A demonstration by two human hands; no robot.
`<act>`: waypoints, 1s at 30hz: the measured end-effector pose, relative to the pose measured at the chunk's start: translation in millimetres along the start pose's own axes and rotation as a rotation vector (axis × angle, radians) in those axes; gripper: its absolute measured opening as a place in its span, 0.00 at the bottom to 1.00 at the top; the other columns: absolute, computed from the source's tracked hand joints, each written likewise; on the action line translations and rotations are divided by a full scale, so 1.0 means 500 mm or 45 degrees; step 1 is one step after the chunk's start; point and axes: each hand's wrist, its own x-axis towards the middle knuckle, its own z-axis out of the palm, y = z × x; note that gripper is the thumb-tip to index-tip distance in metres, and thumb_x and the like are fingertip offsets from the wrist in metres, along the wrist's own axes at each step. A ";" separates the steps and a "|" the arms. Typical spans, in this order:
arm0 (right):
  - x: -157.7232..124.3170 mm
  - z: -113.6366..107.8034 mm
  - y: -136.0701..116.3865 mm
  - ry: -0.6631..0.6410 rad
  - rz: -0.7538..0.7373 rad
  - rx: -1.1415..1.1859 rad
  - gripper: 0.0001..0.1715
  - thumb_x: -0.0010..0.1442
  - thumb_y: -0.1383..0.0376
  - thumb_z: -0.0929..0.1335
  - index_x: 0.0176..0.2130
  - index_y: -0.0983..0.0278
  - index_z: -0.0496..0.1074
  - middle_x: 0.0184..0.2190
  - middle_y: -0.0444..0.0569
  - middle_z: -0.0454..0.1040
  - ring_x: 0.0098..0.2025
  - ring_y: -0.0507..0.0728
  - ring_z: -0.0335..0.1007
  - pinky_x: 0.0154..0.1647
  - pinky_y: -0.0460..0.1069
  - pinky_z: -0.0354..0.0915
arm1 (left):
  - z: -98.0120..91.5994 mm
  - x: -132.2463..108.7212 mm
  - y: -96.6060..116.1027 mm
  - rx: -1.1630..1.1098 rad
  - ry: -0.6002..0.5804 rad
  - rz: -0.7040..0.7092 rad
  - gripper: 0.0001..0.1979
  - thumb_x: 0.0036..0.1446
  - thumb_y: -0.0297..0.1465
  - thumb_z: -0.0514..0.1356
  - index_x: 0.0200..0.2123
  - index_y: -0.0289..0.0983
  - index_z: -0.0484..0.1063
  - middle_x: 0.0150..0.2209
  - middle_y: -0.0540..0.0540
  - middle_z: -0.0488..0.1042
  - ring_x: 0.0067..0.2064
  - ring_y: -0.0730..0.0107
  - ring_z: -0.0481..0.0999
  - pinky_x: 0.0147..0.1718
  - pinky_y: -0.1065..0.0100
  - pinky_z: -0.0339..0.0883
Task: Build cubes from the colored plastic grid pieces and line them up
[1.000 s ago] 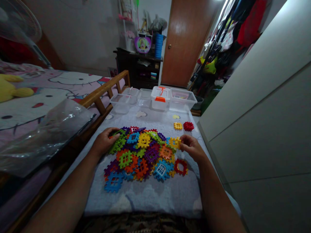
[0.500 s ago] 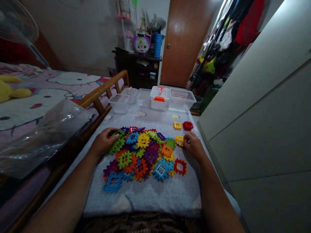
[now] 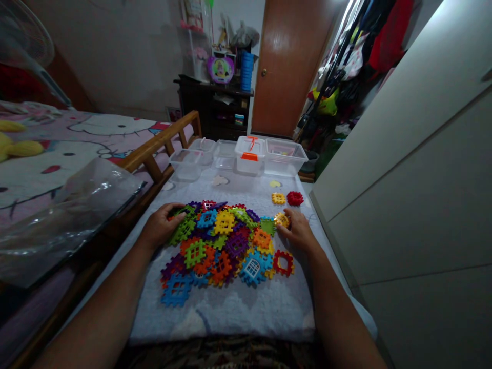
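Note:
A heap of colourful plastic interlocking tiles (image 3: pixel 235 246) with notched edges covers the middle of the cloth-covered table. At the heap's left edge, my left hand (image 3: pixel 161 225) curls round a green tile (image 3: pixel 186 228), thumb in front and fingers behind; part of its grip is hidden. On the right, my right hand (image 3: pixel 300 231) has thumb and forefinger on either side of a yellow tile (image 3: pixel 282 220), low over the cloth. Beyond it lie another yellow tile (image 3: pixel 278 198) and red tiles (image 3: pixel 295 199). A red open-frame tile (image 3: pixel 283 263) rests nearer me.
Clear plastic boxes (image 3: pixel 285 159) line the table's far end, one with an orange-handled lid (image 3: pixel 249 148). A wooden bed rail (image 3: pixel 154 146) runs along the left, and a white cabinet (image 3: pixel 403 195) flanks the right. A plastic bag (image 3: pixel 73 215) lies on the bed.
My right hand has shifted its fingers round the yellow tile, the thumb now showing at the near side. My left hand stays at the green tiles. The whole view has moved slightly.

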 end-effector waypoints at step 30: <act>0.072 -0.048 -0.009 0.019 0.013 -0.102 0.36 0.51 0.61 0.70 0.58 0.64 0.64 0.54 0.57 0.71 0.54 0.65 0.67 0.56 0.58 0.61 | -0.001 0.000 0.006 -0.002 0.015 0.012 0.25 0.50 0.49 0.58 0.43 0.37 0.75 0.46 0.41 0.78 0.48 0.54 0.76 0.53 0.57 0.67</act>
